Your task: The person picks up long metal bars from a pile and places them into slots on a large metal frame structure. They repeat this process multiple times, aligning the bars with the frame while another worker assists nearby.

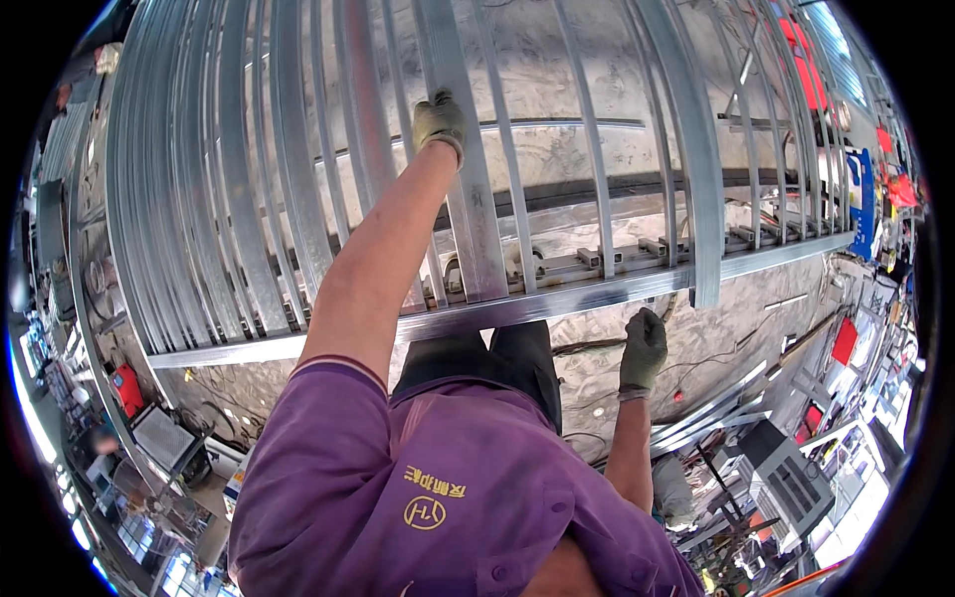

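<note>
Left hand: an olive-green gloved left hand [440, 121] is set on the bar at arm's length, fingers curled and, by the look of it, clamped across it; the underside of the grip is hidden, tbh.
Bar in hand: the wide, flat-faced silver metal bar [477, 239] is laid lengthwise away from the body, its near end met by the long shiny metal rail [587, 296] in front of the waist.
Right hand: the olive-green gloved right hand [644, 350] is held low on the near side of the rail, fingers bent in; can't tell if anything is pinched there.
Nearest to it: a second wide silver bar [704, 264], its end left poking out past the rail.
Around: narrow silver bars [601, 199] are spaced between the wide ones, and small metal brackets [594, 261] are lined up just behind the rail.
Handling: stiff for sure, probably hollow, so manageable but awkward at that length; smooth faces might be slippery even with gloves, and dents or scratches are likelier than breakage.
Where to grab: best gripped across both long edges, well apart with two hands; cut ends should be treated as sharp.
</note>
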The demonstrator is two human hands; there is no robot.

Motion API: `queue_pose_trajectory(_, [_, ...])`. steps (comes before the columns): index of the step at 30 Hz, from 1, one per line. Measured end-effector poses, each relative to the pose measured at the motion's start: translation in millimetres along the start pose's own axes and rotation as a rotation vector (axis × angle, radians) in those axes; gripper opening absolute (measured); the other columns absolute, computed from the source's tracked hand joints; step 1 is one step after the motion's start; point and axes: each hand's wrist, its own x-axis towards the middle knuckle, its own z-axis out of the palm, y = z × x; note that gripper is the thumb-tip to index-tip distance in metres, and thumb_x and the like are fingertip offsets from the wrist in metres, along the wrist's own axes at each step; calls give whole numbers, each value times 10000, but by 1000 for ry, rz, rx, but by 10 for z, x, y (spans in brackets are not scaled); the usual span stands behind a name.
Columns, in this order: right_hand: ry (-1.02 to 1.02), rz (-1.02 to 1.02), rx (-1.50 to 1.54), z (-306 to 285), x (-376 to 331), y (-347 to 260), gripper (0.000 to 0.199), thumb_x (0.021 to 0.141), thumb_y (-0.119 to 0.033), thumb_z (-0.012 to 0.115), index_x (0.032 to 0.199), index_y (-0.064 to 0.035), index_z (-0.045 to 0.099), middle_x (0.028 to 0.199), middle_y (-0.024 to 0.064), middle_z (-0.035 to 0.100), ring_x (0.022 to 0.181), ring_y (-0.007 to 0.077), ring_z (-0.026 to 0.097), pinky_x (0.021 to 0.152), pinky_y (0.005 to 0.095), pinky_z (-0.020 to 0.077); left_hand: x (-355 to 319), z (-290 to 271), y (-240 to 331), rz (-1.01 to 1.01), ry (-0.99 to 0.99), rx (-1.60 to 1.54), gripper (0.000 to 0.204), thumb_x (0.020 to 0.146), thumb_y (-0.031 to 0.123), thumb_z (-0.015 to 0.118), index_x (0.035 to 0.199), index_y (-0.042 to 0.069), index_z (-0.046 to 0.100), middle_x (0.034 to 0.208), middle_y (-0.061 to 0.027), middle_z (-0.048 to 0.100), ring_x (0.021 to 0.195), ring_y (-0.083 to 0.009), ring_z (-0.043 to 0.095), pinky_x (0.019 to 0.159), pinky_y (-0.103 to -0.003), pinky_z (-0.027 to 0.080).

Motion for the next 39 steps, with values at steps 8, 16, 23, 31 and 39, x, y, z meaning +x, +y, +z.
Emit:
queue_pose_trajectory(8, [26,-323,-144,90,440,-520,319,898,-175,738,1187,-53,679,1066,96,694,881,182,664,775,319,540,721,170,-623,146,-226,-345,529,958,468,646,1164,-19,656,956,-146,720,821,-269,683,707,-415,546])
queue_pose_trajectory(16, [50,-487,-855,-347,1474,-866,664,683,-439,872,1070,-40,510,1052,170,602,1068,390,569,925,518,479,-654,-111,-225,808,280,-29,645,923,331,707,1400,-25,457,1341,-274,562,1254,-421,560,1041,-463,460])
queue_pose_trajectory(23, [-63,-293,-882,-537,1896,-888,626,671,-461,833,1082,-79,556,1023,161,688,986,374,642,865,485,512,-1563,760,437,586,-94,-210,576,913,395,703,1323,24,542,1307,-232,610,1170,-394,622,985,-451,512])
queue_pose_trajectory(31, [-76,-474,-674,-560,1173,-1445,708,639,-464,884,1097,-28,566,973,166,609,922,382,613,815,502,513,-1693,1974,1517,-27,-848,-622,812,933,606,619,1369,-75,546,1353,-263,614,1259,-370,598,1052,-424,465])
queue_pose_trajectory(39, [104,-440,-495,-740,623,-987,859,674,-532,879,1270,17,595,1034,243,712,937,416,710,789,511,558,-2007,2032,1524,-71,-602,-526,770,952,619,578,1284,-74,627,1157,-209,701,1097,-309,665,934,-446,502])
